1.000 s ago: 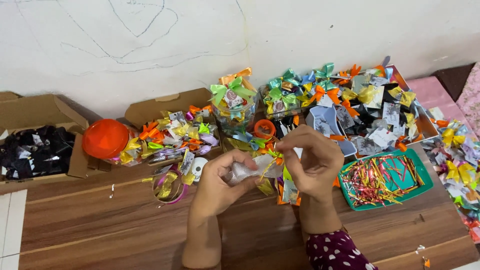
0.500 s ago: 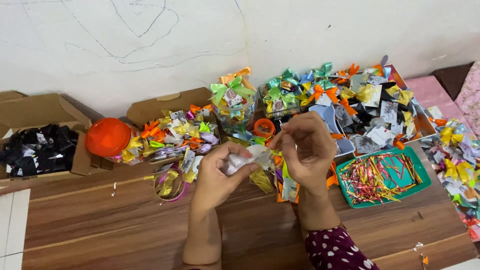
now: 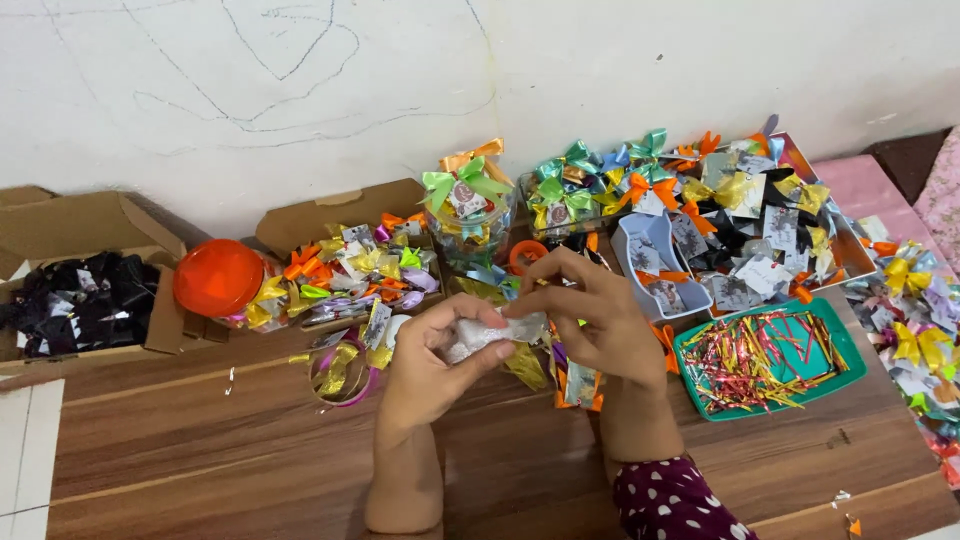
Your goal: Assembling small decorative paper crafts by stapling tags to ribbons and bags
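Fingers of left hand and right hand pinch a small clear packet above the wooden table.

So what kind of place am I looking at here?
Likely a home craft workspace: a wooden table against a scribbled wall, cardboard boxes heaped with ribbon bows, a green tray of ribbon strips.

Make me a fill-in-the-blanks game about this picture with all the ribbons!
1. Both hands, the left hand and the right hand, hold a small ____ packet between them.
2. The round lid beside the cardboard box is ____.
3. The loose ribbon strips lie in a ____ tray.
4. All of it rests on a ____ table.

Missing words: white; orange; green; wooden
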